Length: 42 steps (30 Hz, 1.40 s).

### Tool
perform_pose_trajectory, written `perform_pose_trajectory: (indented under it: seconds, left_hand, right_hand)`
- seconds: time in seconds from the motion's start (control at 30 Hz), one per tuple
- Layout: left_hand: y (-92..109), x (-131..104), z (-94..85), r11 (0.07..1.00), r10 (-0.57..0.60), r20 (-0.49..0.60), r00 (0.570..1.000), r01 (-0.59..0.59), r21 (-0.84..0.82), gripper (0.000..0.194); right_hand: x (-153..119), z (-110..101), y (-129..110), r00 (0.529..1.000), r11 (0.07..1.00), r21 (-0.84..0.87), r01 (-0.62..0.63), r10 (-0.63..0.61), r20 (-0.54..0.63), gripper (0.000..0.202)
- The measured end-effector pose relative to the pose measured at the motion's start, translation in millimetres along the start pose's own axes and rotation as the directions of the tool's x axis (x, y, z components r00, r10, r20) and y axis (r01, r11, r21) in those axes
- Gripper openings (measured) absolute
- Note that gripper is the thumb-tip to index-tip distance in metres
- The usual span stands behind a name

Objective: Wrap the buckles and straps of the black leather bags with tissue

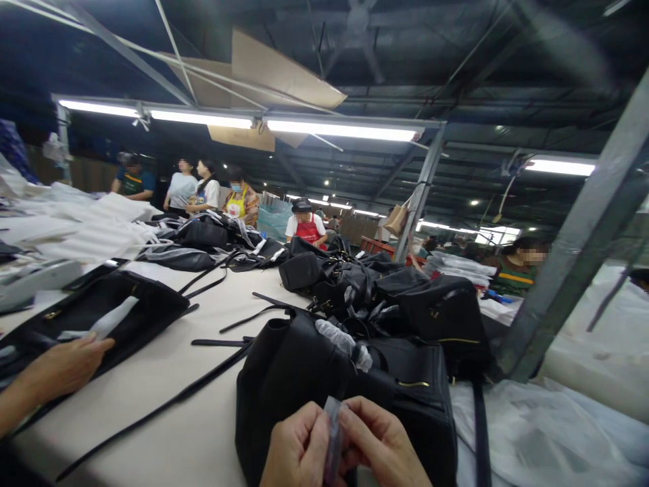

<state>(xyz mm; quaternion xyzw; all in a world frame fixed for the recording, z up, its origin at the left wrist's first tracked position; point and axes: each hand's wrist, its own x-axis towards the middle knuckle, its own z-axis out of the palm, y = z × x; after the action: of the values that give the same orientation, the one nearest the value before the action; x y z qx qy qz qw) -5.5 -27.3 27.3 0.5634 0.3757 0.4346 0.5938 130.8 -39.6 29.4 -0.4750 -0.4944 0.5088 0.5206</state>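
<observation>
Both hands are close together at the bottom centre, in front of a black bag (289,372) that lies on the pale table. Between them is a small strip of translucent wrapping (332,433). My left hand (299,443) pinches it from the left, thumb against its side. My right hand (378,439) holds its right edge between thumb and fingertips. What lies inside the wrapping is too small to tell. A crumpled clear-wrapped handle (342,341) rests on top of the bag, beyond the hands.
Another person's hand (76,362) holds a white strip over a black bag (147,297) at left. Black bags (436,311) are heaped ahead. A metal post (572,250) and plastic sheeting (552,433) are at right. White wrapping (96,223) covers the far left.
</observation>
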Motion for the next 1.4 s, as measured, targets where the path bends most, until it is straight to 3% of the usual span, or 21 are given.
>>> perform_pose_trajectory:
  seconds: [0.17, 0.47, 0.67, 0.83, 1.07, 1.17, 1.27, 1.4]
  left_hand:
    - [-6.0, 1.1, 0.9, 0.992, 0.104, -0.049, 0.993, -0.100, 0.078, 0.059]
    - [-23.3, 7.2, 3.9, 0.958, 0.211, -0.085, 0.974, -0.189, 0.214, 0.052]
    - [-26.0, 8.2, 0.4, 0.966, 0.174, -0.114, 0.978, -0.147, 0.215, 0.055]
    - [-24.6, 6.2, 4.1, 0.963, 0.213, -0.134, 0.968, -0.185, 0.197, 0.053]
    - [-22.6, 6.0, 6.2, 0.965, 0.238, -0.129, 0.963, -0.220, 0.141, 0.042]
    - [-28.8, 7.5, 2.2, 0.924, 0.314, -0.124, 0.941, -0.273, 0.268, 0.040]
    - [-34.4, 10.8, -7.7, 0.821, 0.417, -0.004, 0.909, -0.375, 0.431, 0.038]
    - [-38.0, 16.4, -21.9, 0.644, 0.572, 0.136, 0.809, -0.545, 0.537, 0.035]
  right_hand:
    - [2.8, 4.5, -0.1, 1.000, 0.989, 0.149, -0.015, 0.011, 0.029, 0.047]
    - [5.3, 14.8, -6.8, 0.971, 0.993, -0.074, 0.093, -0.107, -0.213, 0.048]
    - [6.4, 11.4, -6.9, 0.997, 0.998, -0.001, 0.066, -0.066, -0.043, 0.049]
    - [8.4, 14.2, -8.3, 0.970, 0.991, -0.011, 0.131, -0.130, -0.207, 0.033]
    - [10.2, 19.6, -4.5, 0.954, 0.988, -0.028, 0.152, -0.154, -0.257, 0.030]
    - [11.6, 21.4, -3.6, 0.947, 0.988, 0.011, 0.157, -0.147, -0.285, 0.031]
    - [12.7, 20.0, -7.3, 0.964, 0.992, 0.040, 0.119, -0.106, -0.246, 0.033]
    - [10.1, 16.3, -18.2, 0.972, 0.998, 0.009, 0.068, -0.064, -0.224, 0.043]
